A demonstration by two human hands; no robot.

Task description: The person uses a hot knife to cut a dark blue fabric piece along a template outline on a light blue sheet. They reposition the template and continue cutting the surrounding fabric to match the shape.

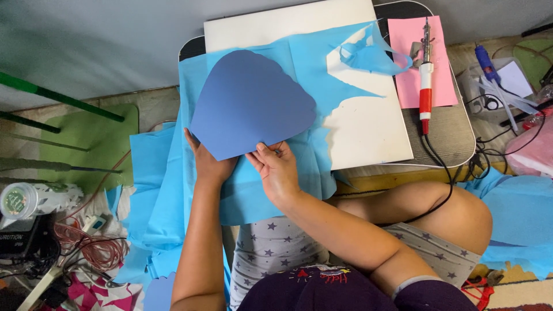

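A dark blue paper cut-out (250,101) with a rounded, scalloped top lies on a light blue fabric sheet (173,190). My left hand (206,162) rests under its lower left corner, fingers tucked beneath the paper. My right hand (276,168) pinches the cut-out's lower edge together with the fabric beneath. Both sit at the near edge of a small lap table (446,129) topped with a white board (368,129). The light blue fabric drapes off the table over my lap.
A red-and-white hot cutting tool (425,83) lies on a pink sheet (440,57) at the table's right, its black cord trailing over my knee. More blue fabric (518,213) lies to the right. A clear box with a blue glue gun (487,66) sits far right. Wires and a jar (29,198) are left.
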